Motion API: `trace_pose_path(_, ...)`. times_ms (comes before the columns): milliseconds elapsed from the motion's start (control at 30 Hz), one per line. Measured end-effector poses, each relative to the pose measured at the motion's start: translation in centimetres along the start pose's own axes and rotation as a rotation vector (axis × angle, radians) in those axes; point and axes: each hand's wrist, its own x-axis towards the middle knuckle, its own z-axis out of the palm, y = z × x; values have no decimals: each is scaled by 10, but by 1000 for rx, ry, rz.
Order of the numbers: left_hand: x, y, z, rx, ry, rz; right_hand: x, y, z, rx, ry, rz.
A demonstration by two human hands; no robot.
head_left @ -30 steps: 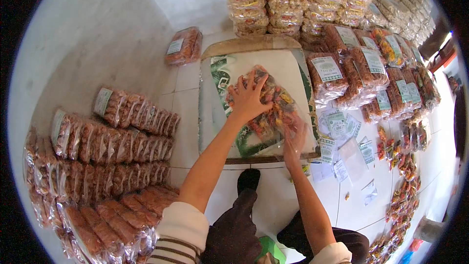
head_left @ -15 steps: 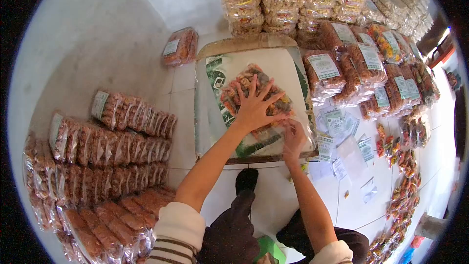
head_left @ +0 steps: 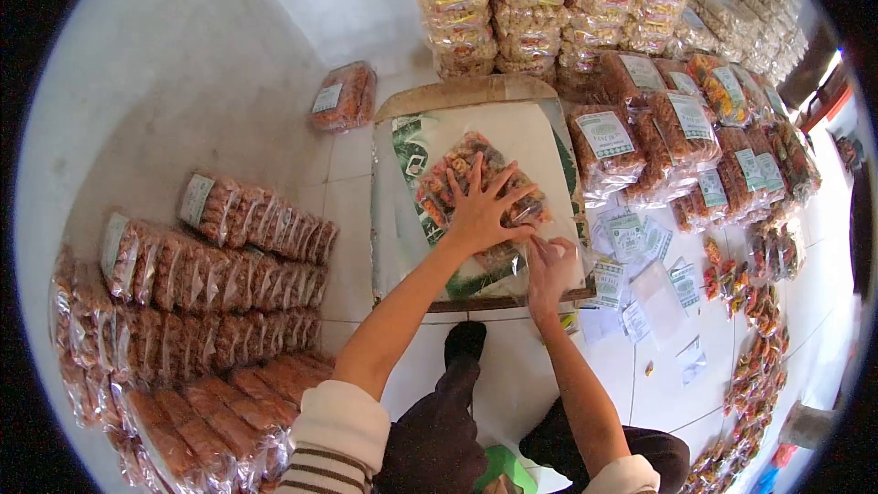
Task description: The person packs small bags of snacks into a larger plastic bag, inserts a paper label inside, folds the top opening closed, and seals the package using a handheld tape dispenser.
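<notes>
A clear plastic bag of multicoloured snacks (head_left: 433, 198) lies flat on a low board (head_left: 535, 128) that has a pale, green-patterned surface. My left hand (head_left: 482, 217) is spread open over the bag, palm down, fingers apart and pressing on its top. At the bag's lower right corner, my right hand (head_left: 551, 276) is closed in a pinch on the loose plastic edge. Its fingertips are close to my left thumb. The exact fold of plastic between them is hard to make out.
Stacked bags of brown snacks (head_left: 219, 265) stand at left, and one bag (head_left: 345, 96) lies by the wall. Behind the board rise tall stacks of pale snack packs (head_left: 530, 0). Labelled bags (head_left: 604, 146), loose paper labels (head_left: 631, 233) and small colourful packets (head_left: 754, 375) lie at right.
The view has tilted slightly, so the scene sits a little lower. My right hand has turned a little at the bag's corner, its fingers less curled. My left hand stays spread on the bag.
</notes>
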Motion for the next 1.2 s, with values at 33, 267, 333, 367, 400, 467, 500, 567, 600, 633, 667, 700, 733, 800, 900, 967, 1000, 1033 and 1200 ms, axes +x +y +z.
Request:
trace_pose_path(33, 0, 0, 1, 0, -1, 2, -3, 0, 1, 166, -43, 82)
trace_pose_path(267, -1, 0, 3, 5, 23, -2, -1, -8, 16, 108, -30, -15)
trace_pose_path(333, -1, -1, 2, 21, 27, -7, 0, -7, 23, 137, -24, 27)
trace_pose_path(367, 0, -1, 3, 5, 24, -6, 0, -6, 25, 160, -18, 70)
trace_pose_path(400, 0, -1, 3, -13, 23, -6, 1, -7, 23, 159, -19, 71)
trace_pose_path(467, -1, -2, 3, -30, 39, -4, 2, -8, 17, 204, -62, 117)
trace_pose_path(500, 0, -2, 1, -45, 57, -2, 2, -13, 13, 201, -60, 118)
trace_pose_path(567, 0, 1, -2, -35, 38, 2, 1, -25, 7, 202, 40, 166)
trace_pose_path(600, 0, 1, -2, -18, 22, 2, 1, -24, 9, 202, 41, 165)
trace_pose_path(633, 2, 1, -1, -17, 23, 3, 0, -21, 13, 300, 129, 192)
trace_pose_path(667, 4, 2, 0, -69, 36, 27, 0, -19, 16, 398, 218, 219)
trace_pose_path(700, 5, 3, 3, -121, 49, 51, -3, -11, 18, 400, 218, 220)
trace_pose_path(733, 6, 6, 4, -120, 46, 51, -8, -2, 17, 339, 64, 193)
trace_pose_path(800, 7, 12, 7, -135, 127, 67, -13, 7, 15, 274, -89, 168)
trace_pose_path(900, 8, 15, 5, -88, 99, 108, -13, 1, 15, 17, -238, 52)
trace_pose_path(967, 6, 20, 1, -86, 83, 118, -3, -12, 28, 1473, 15, 551)
trace_pose_path(1000, 6, 22, 1, -83, 70, 133, -4, -8, 27, 1476, 14, 551)
trace_pose_path(1033, 5, 23, 2, -77, 71, 134, -4, -2, 24, 926, -119, 304)
trace_pose_path(1200, 6, 17, 9, -98, 100, 125, -15, 18, 24, -38, -138, -115)
